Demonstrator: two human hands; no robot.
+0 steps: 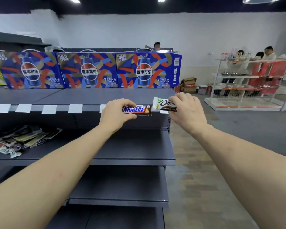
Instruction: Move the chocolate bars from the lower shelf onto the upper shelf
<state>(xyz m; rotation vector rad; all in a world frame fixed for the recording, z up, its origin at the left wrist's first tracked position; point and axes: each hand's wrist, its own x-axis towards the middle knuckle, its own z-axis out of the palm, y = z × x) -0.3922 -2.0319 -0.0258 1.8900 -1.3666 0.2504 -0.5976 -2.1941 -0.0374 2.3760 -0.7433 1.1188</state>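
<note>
- Far to the left of the upper dark grey metal shelf (pixel 82 96)'s right end, and one level below it, a loose heap of crumpled chocolate bars in dark and pale foil wrappers (pixel 18 142) lies on the lower grey metal shelf (pixel 135 146). That pile is what I judge is left to move.
- On the back of the upper shelf stand three blue, red and gold cardboard cola cartons (pixel 89 71) in a row. The strip in front of them shows no bars, so as far as I can see nothing has been placed there yet.
- My left hand (pixel 116 113) grips the brown, red and blue Snickers bar (pixel 137 110) by its left end, thumb under and fingers curled over, just in front of the upper shelf's front lip with its white price tags (pixel 75 108).
- My right hand (pixel 185 109) pinches the white and brown Dove bar (pixel 163 104) by its right end, at the upper shelf's right corner and a little higher than the lip.
- Both bars hang in the air, touching neither shelf; their near ends almost meet.
- I judge the task is in its early stage: two bars lifted and about to go down, the heap untouched.
</note>
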